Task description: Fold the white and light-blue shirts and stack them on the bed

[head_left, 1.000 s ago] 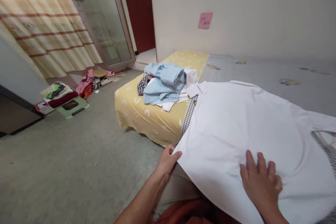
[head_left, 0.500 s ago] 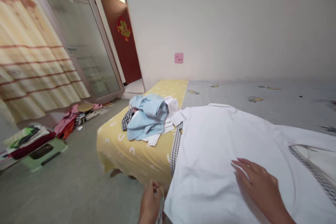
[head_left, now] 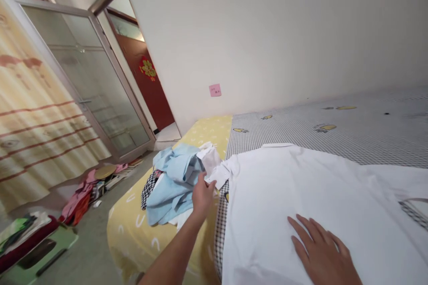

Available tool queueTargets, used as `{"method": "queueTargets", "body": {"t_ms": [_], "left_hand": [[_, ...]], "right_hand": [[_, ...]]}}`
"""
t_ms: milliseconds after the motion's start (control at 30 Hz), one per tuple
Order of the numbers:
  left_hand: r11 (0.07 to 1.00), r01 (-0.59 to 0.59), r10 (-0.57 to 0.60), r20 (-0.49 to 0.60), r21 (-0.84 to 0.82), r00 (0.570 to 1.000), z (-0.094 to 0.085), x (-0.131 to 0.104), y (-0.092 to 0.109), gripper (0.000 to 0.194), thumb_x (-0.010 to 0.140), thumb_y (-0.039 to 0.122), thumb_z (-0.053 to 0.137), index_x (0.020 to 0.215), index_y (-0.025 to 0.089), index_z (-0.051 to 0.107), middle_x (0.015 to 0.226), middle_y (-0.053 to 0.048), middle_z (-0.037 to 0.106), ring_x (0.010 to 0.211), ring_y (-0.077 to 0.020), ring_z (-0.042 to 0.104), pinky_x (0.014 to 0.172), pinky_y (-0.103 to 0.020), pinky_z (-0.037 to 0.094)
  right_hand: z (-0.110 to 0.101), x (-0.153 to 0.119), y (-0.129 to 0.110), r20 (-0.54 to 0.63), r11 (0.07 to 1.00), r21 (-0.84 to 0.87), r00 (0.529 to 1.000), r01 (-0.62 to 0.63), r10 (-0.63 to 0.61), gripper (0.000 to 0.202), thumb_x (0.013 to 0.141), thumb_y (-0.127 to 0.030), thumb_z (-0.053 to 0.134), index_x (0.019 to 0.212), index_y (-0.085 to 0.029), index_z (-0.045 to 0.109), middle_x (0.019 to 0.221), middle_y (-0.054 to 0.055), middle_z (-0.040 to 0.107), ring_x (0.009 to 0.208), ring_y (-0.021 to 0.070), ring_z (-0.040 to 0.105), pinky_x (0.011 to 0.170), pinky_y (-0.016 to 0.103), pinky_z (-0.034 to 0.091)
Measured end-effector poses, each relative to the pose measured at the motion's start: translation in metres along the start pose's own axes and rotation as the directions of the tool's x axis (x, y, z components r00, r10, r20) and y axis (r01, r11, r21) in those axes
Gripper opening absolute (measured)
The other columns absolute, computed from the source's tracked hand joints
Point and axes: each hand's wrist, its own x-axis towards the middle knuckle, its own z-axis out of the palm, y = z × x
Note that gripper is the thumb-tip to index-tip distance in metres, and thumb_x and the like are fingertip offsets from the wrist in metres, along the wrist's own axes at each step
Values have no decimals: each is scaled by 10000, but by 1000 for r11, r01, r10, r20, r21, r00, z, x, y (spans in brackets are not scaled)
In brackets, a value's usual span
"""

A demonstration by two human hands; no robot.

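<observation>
A white shirt [head_left: 264, 205] lies spread out on the bed, its collar toward the wall and one long sleeve stretching to the right. My right hand [head_left: 319, 249] rests on the shirt's body with fingers spread. Over the clothes pile, my left hand [head_left: 203, 196] reaches to the end of the shirt's left sleeve [head_left: 219, 173]; its thumb and forefinger are apart, and whether they touch the cloth I cannot tell. Beneath and beside that hand is a crumpled heap with a light blue garment [head_left: 170, 191], white cloth [head_left: 209, 156] and a black-and-white checked piece [head_left: 149, 189].
The bed has a yellow sheet [head_left: 125, 231] on the left and a grey checked sheet [head_left: 250, 138] on the right. On the floor at left are a green stool [head_left: 63, 245] bearing folded cloth and several pink and red items [head_left: 78, 200]. A glass door [head_left: 87, 84] stands behind.
My left hand has moved forward from the shirt's lower edge to the sleeve end by the pile. My right hand stays on the shirt, fingers more spread. The view has tilted.
</observation>
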Motion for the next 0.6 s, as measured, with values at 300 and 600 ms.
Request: {"method": "queueTargets", "body": {"t_ms": [300,600], "left_hand": [[926,168,-221,-125,-338,967,38,71,38,216,845,254,673,675,188,556,576,61,492,561,-125,494,592,-272,420],[610,91,-352,-167,-787,921,-41,131,136,260,980,306,518,749,188,504,585,102,470,452,-46,425,545,-189,397]], "right_hand": [[20,1,6,-34,1000,16,999,1,0,438,927,-361,391,1265,-363,671,1358,-16,664,1299,295,552,1078,543,363],[12,5,6,-240,994,10,965,111,-105,390,913,-288,473,1255,-291,660,1285,32,709,1206,312,602,998,525,372]]}}
